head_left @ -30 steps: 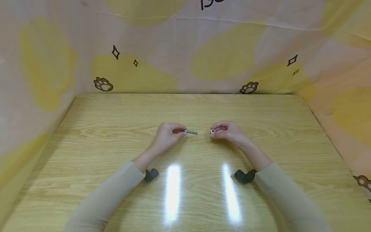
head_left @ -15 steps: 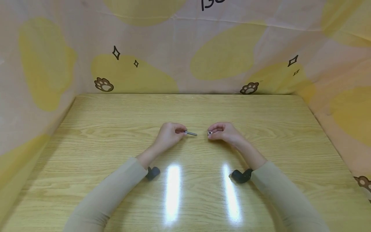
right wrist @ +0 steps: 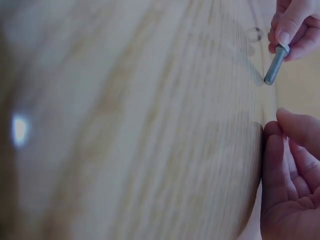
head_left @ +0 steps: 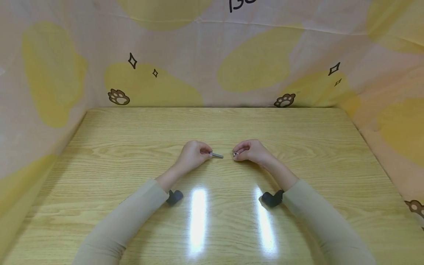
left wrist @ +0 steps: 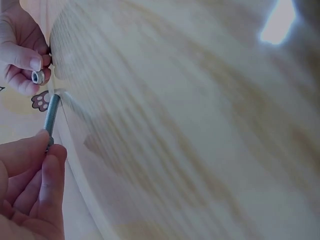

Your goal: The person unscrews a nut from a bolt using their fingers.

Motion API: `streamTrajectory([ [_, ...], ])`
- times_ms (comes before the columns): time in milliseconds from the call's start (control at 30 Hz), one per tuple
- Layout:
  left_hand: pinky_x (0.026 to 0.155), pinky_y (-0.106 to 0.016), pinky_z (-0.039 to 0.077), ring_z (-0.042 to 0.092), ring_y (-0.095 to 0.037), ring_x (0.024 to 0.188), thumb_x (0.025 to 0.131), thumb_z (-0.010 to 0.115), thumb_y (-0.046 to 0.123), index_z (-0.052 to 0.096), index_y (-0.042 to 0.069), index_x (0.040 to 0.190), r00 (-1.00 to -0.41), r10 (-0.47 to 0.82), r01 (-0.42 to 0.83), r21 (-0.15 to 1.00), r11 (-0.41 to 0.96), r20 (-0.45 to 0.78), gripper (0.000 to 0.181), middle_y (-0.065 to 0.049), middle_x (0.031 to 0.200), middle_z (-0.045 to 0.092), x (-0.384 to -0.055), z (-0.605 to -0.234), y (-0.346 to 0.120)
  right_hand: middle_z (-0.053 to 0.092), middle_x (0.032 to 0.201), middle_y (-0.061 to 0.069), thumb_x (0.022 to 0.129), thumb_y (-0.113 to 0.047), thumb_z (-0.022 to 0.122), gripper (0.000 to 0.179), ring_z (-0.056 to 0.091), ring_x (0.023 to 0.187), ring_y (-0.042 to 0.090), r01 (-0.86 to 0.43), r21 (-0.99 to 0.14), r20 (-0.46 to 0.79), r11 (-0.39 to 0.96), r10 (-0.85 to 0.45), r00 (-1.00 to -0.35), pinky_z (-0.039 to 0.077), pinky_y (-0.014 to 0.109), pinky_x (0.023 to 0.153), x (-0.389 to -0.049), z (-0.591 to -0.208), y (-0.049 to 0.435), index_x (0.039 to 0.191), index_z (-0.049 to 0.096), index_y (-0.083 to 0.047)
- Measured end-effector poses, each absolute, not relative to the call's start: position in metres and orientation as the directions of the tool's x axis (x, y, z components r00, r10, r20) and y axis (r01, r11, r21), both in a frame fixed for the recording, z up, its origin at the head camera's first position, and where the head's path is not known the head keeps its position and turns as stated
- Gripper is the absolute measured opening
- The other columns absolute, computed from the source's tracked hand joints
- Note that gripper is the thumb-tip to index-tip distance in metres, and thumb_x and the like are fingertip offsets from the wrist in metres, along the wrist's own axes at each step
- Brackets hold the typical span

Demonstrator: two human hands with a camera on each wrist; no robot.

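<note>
Between thumb and fingertips my left hand [head_left: 193, 156] pinches a bolt [head_left: 217, 155] by its head end. The threaded shank, clear in the left wrist view as a grey metal bolt [left wrist: 52, 115], points toward the other hand. Facing it, my right hand [head_left: 253, 151] pinches a small silvery nut [head_left: 235, 154], its hole turned toward the bolt; the left wrist view shows the nut [left wrist: 38, 77] at the fingertips. A short gap separates the bolt's tip from the nut. In the right wrist view the bolt [right wrist: 276, 66] shows, while the nut is hidden behind the right hand's fingers [right wrist: 274, 155].
Both hands are over a wooden table [head_left: 212, 125]. Black wrist-worn pieces, one at the left sleeve [head_left: 175, 197] and one at the right sleeve [head_left: 272, 199], stick out inward. A patterned cloth [head_left: 205, 55] hangs along the back and sides.
My right hand has moved left with the nut, narrowing the gap to the bolt. The bolt has tilted slightly, its tip lower in the head view; the left hand has barely moved.
</note>
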State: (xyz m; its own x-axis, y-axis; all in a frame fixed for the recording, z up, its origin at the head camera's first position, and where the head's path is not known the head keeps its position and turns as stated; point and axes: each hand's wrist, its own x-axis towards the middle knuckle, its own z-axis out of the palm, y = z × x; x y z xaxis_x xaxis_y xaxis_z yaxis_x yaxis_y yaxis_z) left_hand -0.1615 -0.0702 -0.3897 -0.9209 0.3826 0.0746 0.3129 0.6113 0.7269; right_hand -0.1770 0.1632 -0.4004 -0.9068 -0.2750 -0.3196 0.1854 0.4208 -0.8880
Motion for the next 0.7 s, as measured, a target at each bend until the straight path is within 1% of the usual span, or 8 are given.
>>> streamTrajectory([
  [167,0.069,-0.026,0.053,0.063,-0.017,0.074,0.078,0.072,0.001,0.071,-0.001,0.086,-0.917,0.393,0.320,0.717,0.619,0.070,0.009,-0.009,0.083,0.069,-0.162,-0.391,-0.071,0.065,0.081,0.005,0.073,0.001,0.076,0.026,0.057,0.072,0.012,0.148,-0.876,-0.307,0.460,-0.293,-0.906,0.049,0.019,0.064,-0.177,-0.398,0.161,0.096,0.068,0.005],
  [300,0.069,-0.026,0.053,0.062,-0.016,0.073,0.077,0.073,0.000,0.071,0.000,0.085,-0.911,0.407,0.331,0.700,0.633,0.063,0.008,-0.008,0.082,0.069,-0.162,-0.391,-0.072,0.065,0.078,0.005,0.072,0.002,0.077,0.024,0.056,0.070,0.012,0.118,-0.867,-0.292,0.485,-0.301,-0.908,0.048,0.019,0.062,-0.177,-0.397,0.158,0.094,0.069,0.004],
  [533,0.067,-0.024,0.052,0.061,-0.014,0.070,0.076,0.074,-0.001,0.071,0.000,0.083,-0.912,0.409,0.316,0.699,0.642,0.036,0.008,-0.008,0.083,0.069,-0.161,-0.390,-0.072,0.064,0.073,0.003,0.071,0.000,0.078,0.019,0.055,0.068,0.011,0.000,-0.824,-0.229,0.567,-0.333,-0.915,0.047,0.021,0.061,-0.178,-0.399,0.152,0.089,0.071,0.001],
  [700,0.067,-0.023,0.052,0.060,-0.013,0.070,0.076,0.074,0.000,0.071,0.000,0.083,-0.912,0.410,0.317,0.690,0.651,0.033,0.008,-0.007,0.082,0.069,-0.162,-0.391,-0.072,0.063,0.074,0.003,0.071,-0.002,0.079,0.018,0.054,0.070,0.012,-0.019,-0.795,-0.225,0.606,-0.324,-0.919,0.047,0.022,0.062,-0.179,-0.397,0.150,0.088,0.071,-0.001],
])
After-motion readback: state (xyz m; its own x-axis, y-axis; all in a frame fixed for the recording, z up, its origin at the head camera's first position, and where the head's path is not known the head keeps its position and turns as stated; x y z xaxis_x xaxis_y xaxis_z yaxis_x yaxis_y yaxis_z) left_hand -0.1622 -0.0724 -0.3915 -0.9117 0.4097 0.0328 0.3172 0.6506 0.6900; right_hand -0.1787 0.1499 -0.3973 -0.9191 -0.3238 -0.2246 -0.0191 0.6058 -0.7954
